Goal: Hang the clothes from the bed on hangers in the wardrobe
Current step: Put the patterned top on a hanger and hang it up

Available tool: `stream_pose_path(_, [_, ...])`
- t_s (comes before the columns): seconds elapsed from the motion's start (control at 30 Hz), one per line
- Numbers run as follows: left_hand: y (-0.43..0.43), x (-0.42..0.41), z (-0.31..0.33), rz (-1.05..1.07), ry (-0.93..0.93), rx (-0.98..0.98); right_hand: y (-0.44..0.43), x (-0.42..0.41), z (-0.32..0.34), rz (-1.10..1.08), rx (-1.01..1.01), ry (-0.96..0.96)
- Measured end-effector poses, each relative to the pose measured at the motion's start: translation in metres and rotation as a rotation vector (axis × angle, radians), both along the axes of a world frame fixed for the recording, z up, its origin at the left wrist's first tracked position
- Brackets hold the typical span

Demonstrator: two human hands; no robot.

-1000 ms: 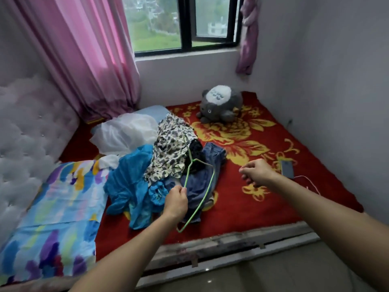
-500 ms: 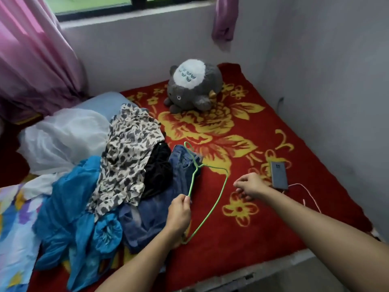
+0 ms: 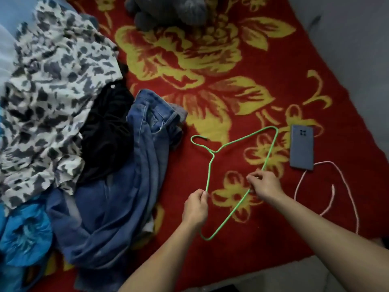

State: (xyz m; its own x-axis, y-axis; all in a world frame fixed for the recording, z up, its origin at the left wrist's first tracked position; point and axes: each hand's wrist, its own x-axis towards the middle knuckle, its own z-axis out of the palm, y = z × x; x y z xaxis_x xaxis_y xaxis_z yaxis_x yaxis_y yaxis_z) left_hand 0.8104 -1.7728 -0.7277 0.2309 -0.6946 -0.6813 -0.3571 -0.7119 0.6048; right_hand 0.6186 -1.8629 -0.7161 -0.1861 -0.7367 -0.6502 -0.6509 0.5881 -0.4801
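Bed (image 3: 231,60), red floral cover: green wire hanger (image 3: 213,152) held low beside jeans (image 3: 126,186), its wire pinched by left hand (image 3: 195,207) and right hand (image 3: 265,186), both grips closed on it, likely readied for a garment. Phone (image 3: 301,148) lies nearby.

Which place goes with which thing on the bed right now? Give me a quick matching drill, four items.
Things: 1 green hanger; 2 jeans; 3 phone; 4 plush toy.
Places: a at the picture's top edge; b pinched by the left hand and the right hand; c flat on the blanket, right of the hanger; d heaped against the black garment.
Pairs: 1-b, 2-d, 3-c, 4-a.
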Motion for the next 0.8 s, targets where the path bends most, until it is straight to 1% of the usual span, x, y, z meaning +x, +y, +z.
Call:
stream_pose_path(0.07, [0.016, -0.002, -0.031, -0.07, 0.009, 0.083, 0.012, -0.007, -0.034, -0.007, 0.037, 0.019])
stream_pose_path(0.13, [0.029, -0.004, -0.045, -0.15, -0.025, 0.128, 0.023, -0.013, -0.058, -0.004, 0.055, 0.018])
stream_pose_path(0.23, [0.034, -0.002, -0.036, -0.231, -0.149, 0.078, 0.028, -0.007, -0.057, 0.018, 0.036, 0.051])
stream_pose_path(0.33, [0.034, 0.021, -0.012, -0.212, -0.232, 0.047, 0.018, 0.018, -0.033, 0.057, 0.001, 0.048])
stream_pose_path(0.43, [0.027, 0.072, 0.021, -0.124, -0.305, -0.021, -0.002, 0.066, 0.006, 0.15, -0.065, 0.004])
stream_pose_path(0.6, [0.018, 0.193, 0.072, 0.021, -0.471, -0.095, -0.027, 0.179, 0.069, 0.406, -0.147, -0.057])
stream_pose_path(0.7, [0.022, 0.269, 0.081, 0.081, -0.603, -0.113, -0.026, 0.246, 0.085, 0.563, -0.174, -0.071])
stream_pose_path(0.8, [0.031, 0.341, 0.071, 0.011, -0.771, -0.095, -0.019, 0.31, 0.088, 0.747, -0.258, -0.022])
